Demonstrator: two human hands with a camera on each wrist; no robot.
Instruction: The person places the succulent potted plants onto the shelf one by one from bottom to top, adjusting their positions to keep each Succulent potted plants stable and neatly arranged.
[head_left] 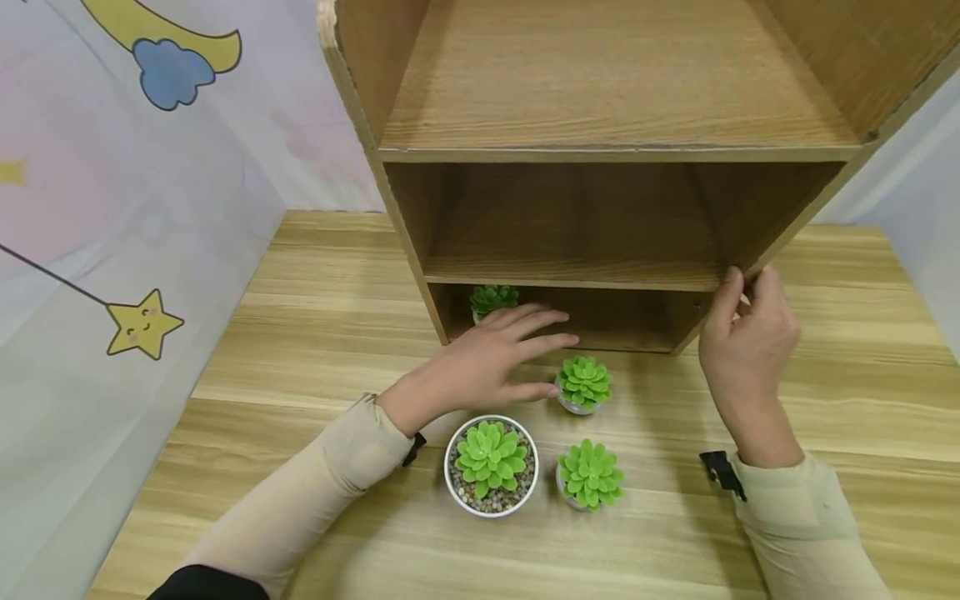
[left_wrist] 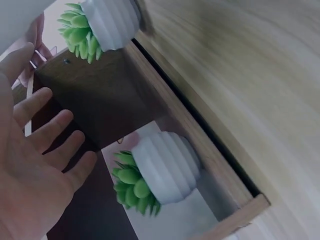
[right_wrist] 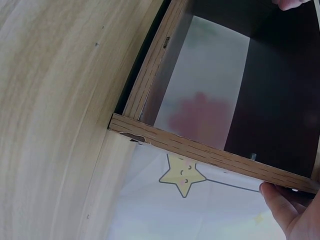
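Observation:
My left hand [head_left: 498,354] hovers in front of the bottom compartment of a wooden shelf unit [head_left: 622,154], its fingers spread with nothing held. Inside that compartment, at the left, a small green succulent [head_left: 493,297] in a ribbed white pot [left_wrist: 167,167] is partly hidden by the hand. By the left thumb stands another potted succulent [head_left: 585,382], in front of the unit. My right hand [head_left: 753,346] pinches the front edge of the unit's right side panel between thumb and fingers.
Nearer me on the wood-grain table [head_left: 300,333] stand a third small succulent [head_left: 591,475] and a larger one in a wide white pot [head_left: 491,510] of pebbles. A printed cloth [head_left: 202,167] hangs at the left. Two upper shelf levels rise above the bottom compartment.

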